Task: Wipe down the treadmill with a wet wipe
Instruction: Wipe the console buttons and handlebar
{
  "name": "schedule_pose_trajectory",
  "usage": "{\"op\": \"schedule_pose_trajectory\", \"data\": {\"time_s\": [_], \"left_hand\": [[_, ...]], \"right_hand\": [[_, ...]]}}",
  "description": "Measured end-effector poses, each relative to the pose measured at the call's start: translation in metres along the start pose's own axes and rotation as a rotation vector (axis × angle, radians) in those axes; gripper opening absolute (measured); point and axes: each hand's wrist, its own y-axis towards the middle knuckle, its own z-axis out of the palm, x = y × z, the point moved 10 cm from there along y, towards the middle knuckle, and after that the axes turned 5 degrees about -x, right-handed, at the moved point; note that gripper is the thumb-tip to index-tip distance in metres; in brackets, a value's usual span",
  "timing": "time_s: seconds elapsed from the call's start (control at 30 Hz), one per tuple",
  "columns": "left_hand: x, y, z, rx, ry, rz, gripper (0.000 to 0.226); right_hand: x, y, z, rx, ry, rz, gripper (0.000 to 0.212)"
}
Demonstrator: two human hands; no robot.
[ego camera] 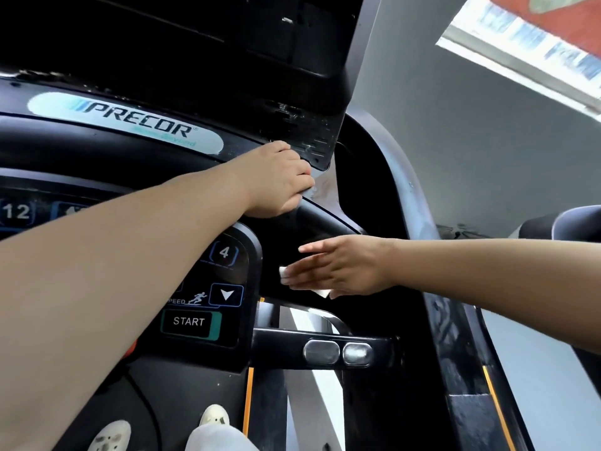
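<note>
The black treadmill console (123, 148) fills the left and middle of the view, with a Precor label and a START button (188, 322). My left hand (276, 180) grips the top of a black handlebar (325, 222) beside the console's right edge. My right hand (338, 266) lies flat with straight fingers against the dark recess right of the console. It presses a white wet wipe (284, 273); only the wipe's corners show past my fingertips and under my palm.
A lower crossbar carries two silver sensor pads (338, 353). A grey upright frame (406, 196) curves down at the right. My shoes (214, 416) stand on the belt below. A bright window (520, 43) is at the top right.
</note>
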Motion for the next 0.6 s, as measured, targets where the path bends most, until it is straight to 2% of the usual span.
{"op": "schedule_pose_trajectory", "data": {"time_s": [0.1, 0.2, 0.3, 0.4, 0.53, 0.6], "left_hand": [[0.000, 0.001, 0.000, 0.039, 0.008, -0.007, 0.077], [0.001, 0.001, 0.003, 0.077, 0.025, -0.013, 0.085], [0.000, 0.002, 0.001, 0.046, 0.006, -0.007, 0.078], [0.002, 0.001, 0.003, 0.066, 0.027, -0.011, 0.078], [0.002, 0.002, 0.001, 0.084, 0.042, -0.015, 0.082], [0.001, 0.002, 0.002, 0.100, 0.038, -0.017, 0.083]], "right_hand": [[0.005, 0.002, 0.005, 0.013, 0.011, 0.045, 0.059], [0.028, -0.030, 0.019, 0.123, 0.025, -0.046, 0.055], [0.045, -0.052, 0.031, 0.207, 0.007, -0.144, 0.055], [0.031, -0.032, 0.023, 0.150, -0.028, -0.151, 0.055], [0.005, 0.015, 0.004, 0.005, 0.010, 0.013, 0.056], [0.010, 0.016, 0.006, 0.016, 0.037, 0.036, 0.055]]}}
